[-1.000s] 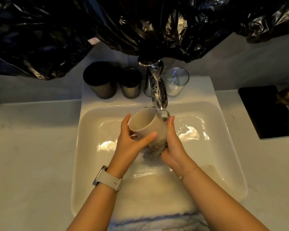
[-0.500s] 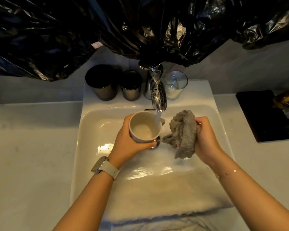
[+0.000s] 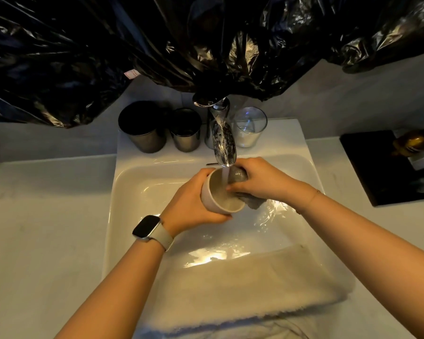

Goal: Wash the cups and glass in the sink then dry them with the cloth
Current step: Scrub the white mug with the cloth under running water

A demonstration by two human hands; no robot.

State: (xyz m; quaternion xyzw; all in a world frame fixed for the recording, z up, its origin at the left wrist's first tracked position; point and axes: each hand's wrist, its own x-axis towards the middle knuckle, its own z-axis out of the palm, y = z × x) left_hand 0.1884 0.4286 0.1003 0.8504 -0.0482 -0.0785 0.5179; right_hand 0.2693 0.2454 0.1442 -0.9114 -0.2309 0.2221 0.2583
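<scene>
Change since earlier: right hand (image 3: 262, 179) has brought the grey cloth (image 3: 240, 177) back against the cup (image 3: 220, 192).
Head view, cup: under the tap (image 3: 224, 143) stream, above the sink (image 3: 137, 192); probably wet, slippery, breakable; best held round its wall.
Left hand (image 3: 194, 199): fingers curl round the cup, tilting it.
Right hand: fingers clutch the cloth at the rim.

The scene is dim and warm yellow, with bright glare on the wet floor of the sink (image 3: 230, 255) near its front edge and sharp white glints on the crumpled black plastic (image 3: 242, 52) hanging above. The tap (image 3: 224, 143) mirrors dark patches, and both hands (image 3: 194, 201) cast soft shadows into the basin. Wide-angle bending curves the tabletop (image 3: 42, 228) edges, and the towel (image 3: 242, 302) at the sink's front edge looks soft and slightly blurred.
</scene>
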